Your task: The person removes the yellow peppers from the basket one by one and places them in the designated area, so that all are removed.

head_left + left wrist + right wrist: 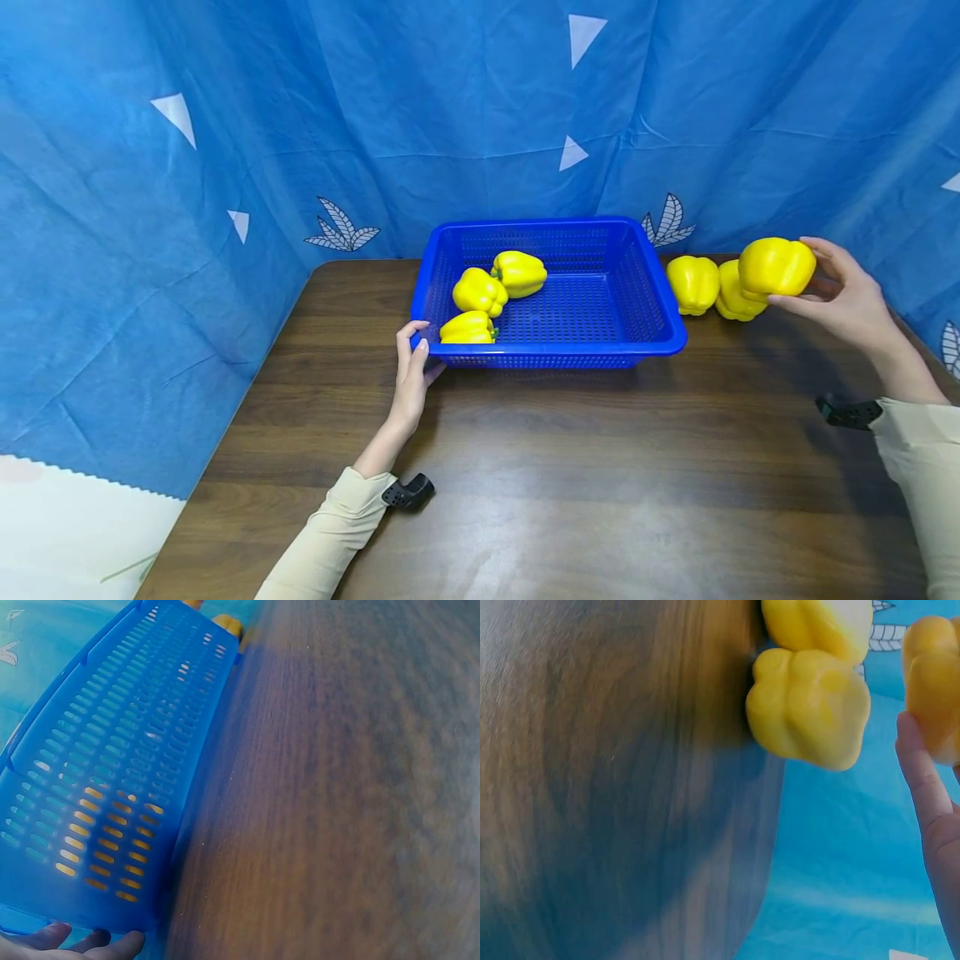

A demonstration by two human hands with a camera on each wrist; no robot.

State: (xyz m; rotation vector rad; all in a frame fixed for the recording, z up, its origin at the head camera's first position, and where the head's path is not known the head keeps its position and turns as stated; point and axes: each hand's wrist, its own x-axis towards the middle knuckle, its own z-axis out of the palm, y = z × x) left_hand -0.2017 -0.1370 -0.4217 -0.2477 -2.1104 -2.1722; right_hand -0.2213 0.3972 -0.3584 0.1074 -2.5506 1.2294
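Note:
My right hand (847, 296) grips a yellow bell pepper (777, 267) between thumb and fingers, raised off the table at the right. In the right wrist view that held pepper (933, 690) shows at the right edge. Beneath and left of it, two more yellow peppers (692, 285) stand on the table beside the basket. The blue plastic basket (547, 349) has three yellow peppers (480, 292) in its left part. At its front left corner my left hand (410, 383) holds the rim, thumb in front; the left wrist view shows fingertips (127, 945) at the basket's end.
The brown wooden table (585, 467) extends in front of the basket. Behind it hangs a blue patterned cloth (465, 108), close to the basket's far side. A black wrist device (408, 492) sits at the left cuff, another (847, 412) at the right.

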